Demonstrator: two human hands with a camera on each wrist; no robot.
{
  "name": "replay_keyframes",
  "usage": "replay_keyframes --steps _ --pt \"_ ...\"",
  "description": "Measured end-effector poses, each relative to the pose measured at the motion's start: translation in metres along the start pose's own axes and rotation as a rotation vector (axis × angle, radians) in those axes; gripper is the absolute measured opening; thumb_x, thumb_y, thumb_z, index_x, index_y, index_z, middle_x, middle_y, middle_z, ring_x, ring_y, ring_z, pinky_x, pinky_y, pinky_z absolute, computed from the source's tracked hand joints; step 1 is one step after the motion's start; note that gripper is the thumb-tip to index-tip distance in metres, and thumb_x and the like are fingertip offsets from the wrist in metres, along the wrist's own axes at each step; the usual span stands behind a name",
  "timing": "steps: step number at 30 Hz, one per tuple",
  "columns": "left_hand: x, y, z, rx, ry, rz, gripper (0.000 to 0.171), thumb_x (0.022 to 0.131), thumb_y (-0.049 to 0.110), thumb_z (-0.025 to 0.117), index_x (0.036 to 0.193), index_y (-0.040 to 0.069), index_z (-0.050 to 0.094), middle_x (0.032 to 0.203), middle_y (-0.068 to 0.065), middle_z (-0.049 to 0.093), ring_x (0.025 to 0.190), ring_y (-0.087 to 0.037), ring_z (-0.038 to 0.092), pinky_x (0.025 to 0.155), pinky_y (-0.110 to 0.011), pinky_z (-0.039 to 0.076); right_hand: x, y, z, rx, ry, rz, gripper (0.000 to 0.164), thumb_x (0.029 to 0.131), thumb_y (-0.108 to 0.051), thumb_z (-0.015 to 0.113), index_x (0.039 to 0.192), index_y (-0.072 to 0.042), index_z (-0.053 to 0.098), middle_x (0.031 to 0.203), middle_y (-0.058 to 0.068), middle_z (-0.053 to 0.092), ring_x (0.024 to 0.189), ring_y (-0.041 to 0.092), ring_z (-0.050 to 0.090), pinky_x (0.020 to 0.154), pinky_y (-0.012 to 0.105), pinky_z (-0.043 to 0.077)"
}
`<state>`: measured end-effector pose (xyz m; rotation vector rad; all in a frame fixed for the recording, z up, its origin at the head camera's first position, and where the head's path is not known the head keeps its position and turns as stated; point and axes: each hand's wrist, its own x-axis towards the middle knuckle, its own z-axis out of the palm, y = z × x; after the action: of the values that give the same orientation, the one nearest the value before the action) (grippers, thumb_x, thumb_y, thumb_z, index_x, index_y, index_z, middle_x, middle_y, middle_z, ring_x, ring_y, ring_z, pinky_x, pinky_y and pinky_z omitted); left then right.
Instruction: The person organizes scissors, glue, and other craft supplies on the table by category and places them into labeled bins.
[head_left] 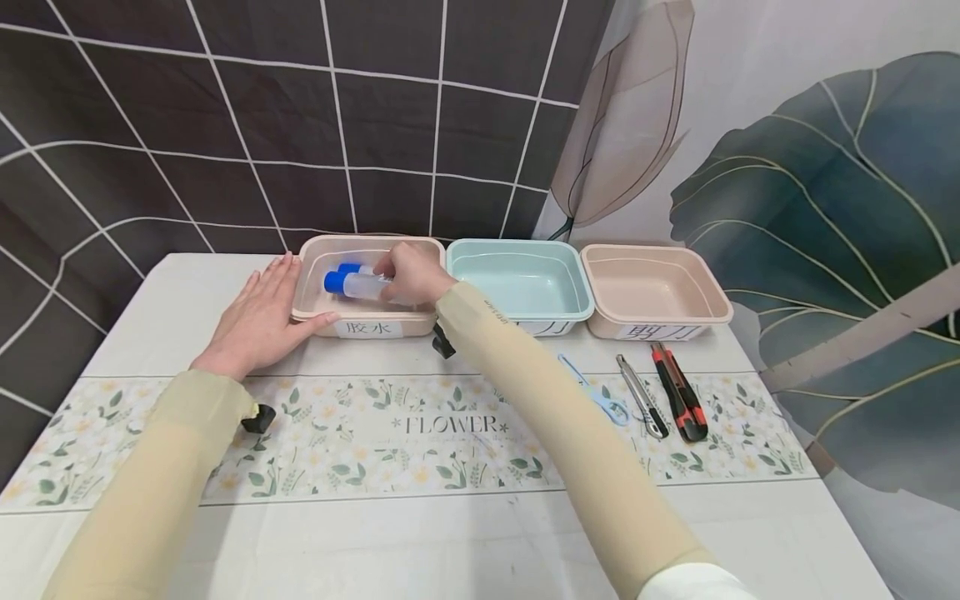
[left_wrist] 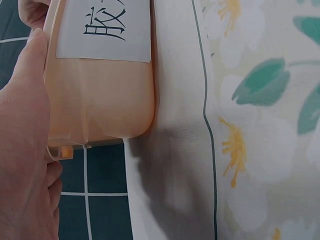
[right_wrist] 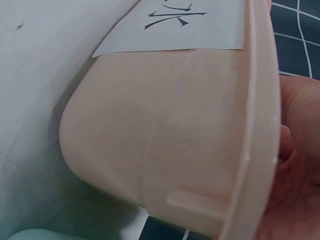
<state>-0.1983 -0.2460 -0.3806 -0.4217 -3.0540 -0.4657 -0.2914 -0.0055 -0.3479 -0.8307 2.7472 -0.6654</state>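
Note:
My right hand [head_left: 415,273] reaches into the left pink bin [head_left: 315,304], its fingers gripping a clear glue bottle [head_left: 363,287] with a blue cap. Just behind that bottle shows a second blue-capped bottle [head_left: 349,268], partly hidden. Along the bin's left side lies my left hand [head_left: 262,321], fingers extended and thumb at the front rim. The left wrist view has the left hand [left_wrist: 25,120] against the rim, beside the white label [left_wrist: 105,30]. In the right wrist view the bin wall [right_wrist: 160,125] hides the bottles, and part of the right hand [right_wrist: 302,130] shows beyond its rim.
A light blue bin [head_left: 525,283] and another pink bin [head_left: 656,287] stand in a row to the right. In front of them lie blue scissors [head_left: 600,396], a slim metal utility knife [head_left: 642,396] and a red-and-black utility knife [head_left: 680,396]. Dark tiled cloth hangs behind.

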Motion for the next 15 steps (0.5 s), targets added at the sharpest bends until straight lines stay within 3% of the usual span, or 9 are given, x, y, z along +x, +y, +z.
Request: replay_keyframes --steps 11,15 --pt "0.000 0.000 -0.001 0.006 0.001 0.008 0.109 0.096 0.071 0.047 0.159 -0.008 0.005 0.165 -0.028 0.005 0.153 -0.041 0.004 0.123 -0.048 -0.005 -0.010 -0.014 -0.016 0.106 0.061 0.074 0.051 0.089 -0.023 0.082 0.136 -0.009 0.067 0.130 0.004 0.068 0.116 0.015 0.063 0.098 0.023 0.050" --pt "0.000 0.001 -0.001 0.008 -0.002 0.002 0.109 0.096 0.071 0.047 0.160 -0.007 0.004 0.166 -0.028 0.004 0.153 -0.040 0.003 0.123 -0.049 -0.005 -0.017 -0.017 -0.024 0.147 0.083 0.055 0.052 0.090 -0.026 0.082 0.136 -0.008 0.067 0.132 0.004 0.067 0.119 0.018 0.062 0.099 0.022 0.049"
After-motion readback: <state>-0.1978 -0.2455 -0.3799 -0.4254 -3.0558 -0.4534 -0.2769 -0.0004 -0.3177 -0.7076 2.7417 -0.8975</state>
